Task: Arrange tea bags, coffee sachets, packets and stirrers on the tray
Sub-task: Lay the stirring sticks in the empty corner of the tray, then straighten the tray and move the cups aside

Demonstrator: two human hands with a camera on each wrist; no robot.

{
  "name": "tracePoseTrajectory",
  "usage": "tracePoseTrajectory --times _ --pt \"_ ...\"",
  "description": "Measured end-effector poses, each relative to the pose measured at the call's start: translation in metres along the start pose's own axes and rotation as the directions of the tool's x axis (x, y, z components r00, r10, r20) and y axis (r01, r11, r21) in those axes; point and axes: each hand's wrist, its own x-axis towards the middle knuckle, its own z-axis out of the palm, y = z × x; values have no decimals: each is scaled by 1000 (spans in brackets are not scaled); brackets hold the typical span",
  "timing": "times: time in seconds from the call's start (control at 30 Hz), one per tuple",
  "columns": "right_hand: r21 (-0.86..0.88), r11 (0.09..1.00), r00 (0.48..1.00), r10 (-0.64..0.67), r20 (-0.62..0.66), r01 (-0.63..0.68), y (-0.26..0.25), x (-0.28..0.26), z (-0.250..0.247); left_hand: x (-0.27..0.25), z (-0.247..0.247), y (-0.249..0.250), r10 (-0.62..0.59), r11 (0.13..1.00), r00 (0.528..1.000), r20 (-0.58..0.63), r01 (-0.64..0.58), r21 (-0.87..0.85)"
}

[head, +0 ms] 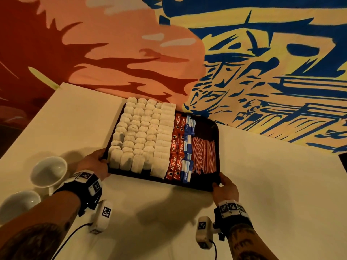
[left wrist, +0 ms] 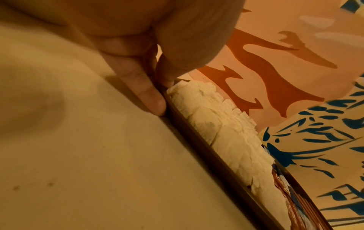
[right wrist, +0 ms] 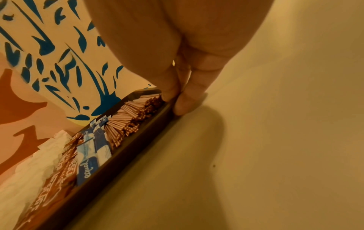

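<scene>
Both hands hold the dark tray (head: 214, 126) by its near corners: the left hand (head: 94, 162) pinches the corner at about eight o'clock, thumb over the rim and a finger (left wrist: 145, 93) along the outer wall, while the right hand (head: 225, 186) pinches the corner at five o'clock the same way. On the tray, white tea bags (head: 139, 132) fill the nine o'clock half; beside them run red coffee sachets (head: 176, 147), then blue packets (head: 187, 147), then striped stirrers (head: 203, 154) toward three o'clock. Resting on a white table (head: 272, 184), the tray has two white cups (head: 47, 171) at its eight o'clock.
</scene>
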Motion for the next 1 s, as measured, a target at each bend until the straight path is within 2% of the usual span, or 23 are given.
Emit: tracePoseTrajectory --times 0.43,0.63,0.83,1.0 --pt "26 999 1000 -25 10 25 -3 8 1 1 -2 9 -11 1000 1000 -4 11 -12" --pt "28 999 1000 -18 11 17 -1 8 1 -5 -5 18 -30 999 997 66 32 -32" --pt "47 999 1000 -22 14 22 1 9 0 -12 -6 19 -17 999 1000 22 18 -47" --pt "90 995 999 -35 15 33 5 10 0 -47 -18 25 27 999 999 -30 -28 -29"
